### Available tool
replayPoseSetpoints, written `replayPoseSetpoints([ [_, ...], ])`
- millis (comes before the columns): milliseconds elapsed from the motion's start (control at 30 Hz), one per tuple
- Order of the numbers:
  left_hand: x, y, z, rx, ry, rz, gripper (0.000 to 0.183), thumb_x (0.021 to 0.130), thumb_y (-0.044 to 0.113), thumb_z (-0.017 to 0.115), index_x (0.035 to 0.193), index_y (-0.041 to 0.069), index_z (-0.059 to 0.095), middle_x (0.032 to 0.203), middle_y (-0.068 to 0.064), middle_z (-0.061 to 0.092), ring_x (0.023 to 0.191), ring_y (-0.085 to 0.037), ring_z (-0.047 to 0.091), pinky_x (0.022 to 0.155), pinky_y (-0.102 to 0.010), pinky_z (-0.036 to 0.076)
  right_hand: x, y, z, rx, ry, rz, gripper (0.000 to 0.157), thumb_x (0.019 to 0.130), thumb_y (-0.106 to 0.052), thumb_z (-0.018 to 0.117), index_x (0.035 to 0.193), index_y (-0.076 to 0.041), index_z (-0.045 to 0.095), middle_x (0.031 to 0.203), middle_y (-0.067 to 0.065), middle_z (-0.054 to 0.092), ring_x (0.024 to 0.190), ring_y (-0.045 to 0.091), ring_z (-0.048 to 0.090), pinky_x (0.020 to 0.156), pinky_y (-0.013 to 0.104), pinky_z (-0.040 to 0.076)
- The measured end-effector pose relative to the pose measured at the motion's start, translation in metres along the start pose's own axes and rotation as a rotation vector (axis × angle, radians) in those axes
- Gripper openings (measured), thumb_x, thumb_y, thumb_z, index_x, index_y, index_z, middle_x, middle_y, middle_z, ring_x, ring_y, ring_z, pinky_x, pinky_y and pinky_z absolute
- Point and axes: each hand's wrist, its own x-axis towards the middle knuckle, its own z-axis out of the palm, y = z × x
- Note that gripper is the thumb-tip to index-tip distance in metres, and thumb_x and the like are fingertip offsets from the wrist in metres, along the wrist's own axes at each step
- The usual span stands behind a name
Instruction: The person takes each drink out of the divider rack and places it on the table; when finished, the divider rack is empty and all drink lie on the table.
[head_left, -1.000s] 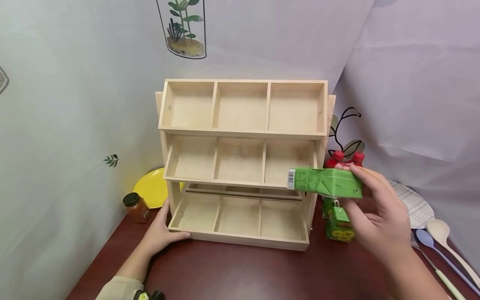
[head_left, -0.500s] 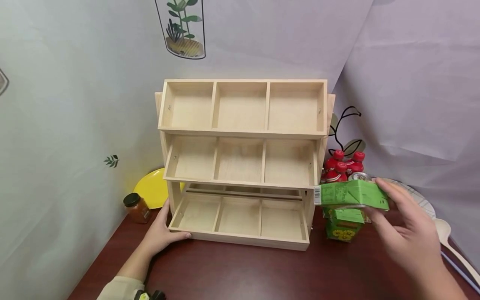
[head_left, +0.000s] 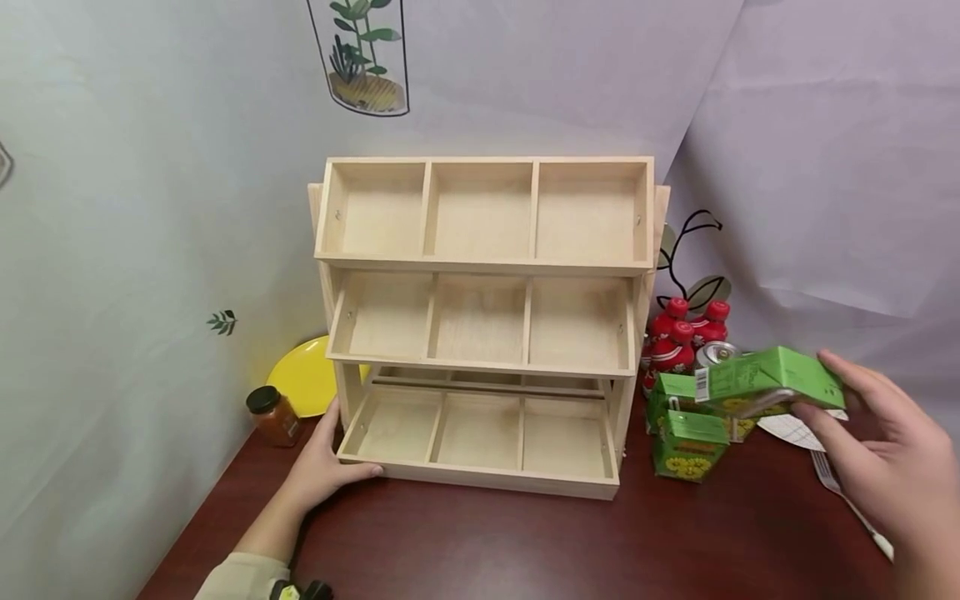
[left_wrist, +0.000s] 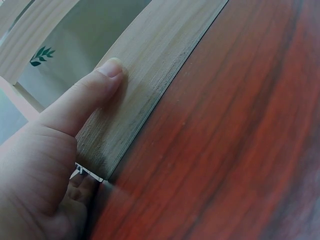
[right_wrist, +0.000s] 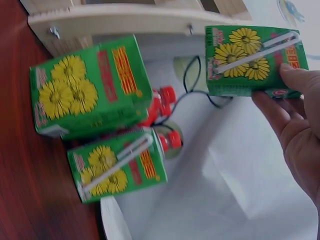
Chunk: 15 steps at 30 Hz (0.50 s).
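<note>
My right hand (head_left: 888,450) pinches a green drink carton (head_left: 772,379) between thumb and fingers, tilted in the air above the right side of the table. Yellow flowers and a white straw show on this carton's face in the right wrist view. Other green cartons stand below it, one in front (head_left: 690,450) and one behind (head_left: 671,392). On the left, my left hand (head_left: 322,471) grips the lower corner of a three-tier wooden rack (head_left: 480,267). Its thumb (left_wrist: 95,85) presses the front board of the bottom tray, while the other fingers are mostly hidden beyond the side.
Red-capped bottles (head_left: 673,354) and a can (head_left: 716,354) stand behind the cartons. A fork (head_left: 847,500) and a checked white plate (head_left: 795,429) lie at the right. A dark-lidded jar (head_left: 273,415) and yellow plate (head_left: 303,379) are left of the rack.
My right hand has carried the carton rightward and slightly down, away from the rack, uncovering the bottles and can. The left hand has stayed at the rack's corner.
</note>
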Motion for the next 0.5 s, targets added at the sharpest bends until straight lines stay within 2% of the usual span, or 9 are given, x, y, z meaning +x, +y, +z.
replayPoseSetpoints([
  [67, 0.0, 0.0, -0.001, 0.003, 0.001, -0.002, 0.134, 0.052, 0.033, 0.096, 0.155, 0.035, 0.011, 0.153, -0.002, 0.029, 0.131, -0.02, 0.035, 0.096, -0.01, 0.028, -0.001, 0.005, -0.009, 0.054, -0.01, 0.033, 0.053, 0.078, 0.026, 0.062, 0.125, 0.03, 0.039, 0.121, 0.025, 0.056, 0.114, 0.023, 0.058, 0.086, 0.021, 0.049],
  [133, 0.0, 0.0, -0.002, 0.008, 0.005, -0.003, 0.134, 0.052, 0.032, 0.097, 0.155, 0.035, 0.011, 0.153, -0.002, 0.029, 0.131, -0.02, 0.035, 0.096, -0.009, 0.028, -0.002, 0.01, -0.018, 0.061, -0.032, 0.06, 0.053, 0.08, 0.025, 0.06, 0.128, 0.029, 0.037, 0.125, 0.023, 0.054, 0.116, 0.022, 0.057, 0.086, 0.02, 0.049],
  [267, -0.002, -0.001, -0.003, 0.01, 0.009, -0.014, 0.134, 0.052, 0.032, 0.097, 0.155, 0.036, 0.011, 0.152, -0.001, 0.029, 0.131, -0.018, 0.035, 0.096, -0.009, 0.028, -0.005, 0.014, -0.034, -0.065, -0.064, 0.14, 0.056, 0.085, 0.021, 0.056, 0.136, 0.021, 0.035, 0.129, 0.013, 0.055, 0.12, 0.015, 0.054, 0.085, 0.016, 0.047],
  [367, -0.003, 0.006, -0.002, 0.003, 0.004, -0.003, 0.133, 0.054, 0.029, 0.096, 0.155, 0.033, 0.011, 0.152, -0.003, 0.03, 0.131, -0.02, 0.035, 0.096, -0.009, 0.028, -0.007, 0.02, -0.047, -0.036, -0.065, 0.164, 0.058, 0.085, 0.021, 0.056, 0.138, 0.021, 0.033, 0.129, 0.009, 0.057, 0.12, 0.013, 0.055, 0.085, 0.016, 0.047],
  [433, -0.003, 0.017, -0.003, -0.006, -0.002, 0.003, 0.132, 0.055, 0.027, 0.096, 0.156, 0.027, 0.011, 0.152, -0.006, 0.03, 0.131, -0.022, 0.035, 0.096, -0.01, 0.029, -0.01, 0.023, -0.055, -0.134, -0.077, 0.171, 0.057, 0.086, 0.02, 0.056, 0.138, 0.019, 0.034, 0.129, 0.004, 0.057, 0.12, 0.009, 0.054, 0.085, 0.015, 0.046],
  [500, -0.002, 0.018, -0.002, -0.01, -0.008, 0.005, 0.132, 0.055, 0.027, 0.096, 0.156, 0.027, 0.011, 0.152, -0.005, 0.03, 0.131, -0.022, 0.035, 0.096, -0.01, 0.029, -0.014, 0.027, -0.062, -0.245, -0.1, 0.178, 0.057, 0.084, 0.024, 0.055, 0.138, 0.019, 0.036, 0.13, 0.001, 0.056, 0.12, 0.006, 0.053, 0.085, 0.013, 0.046],
])
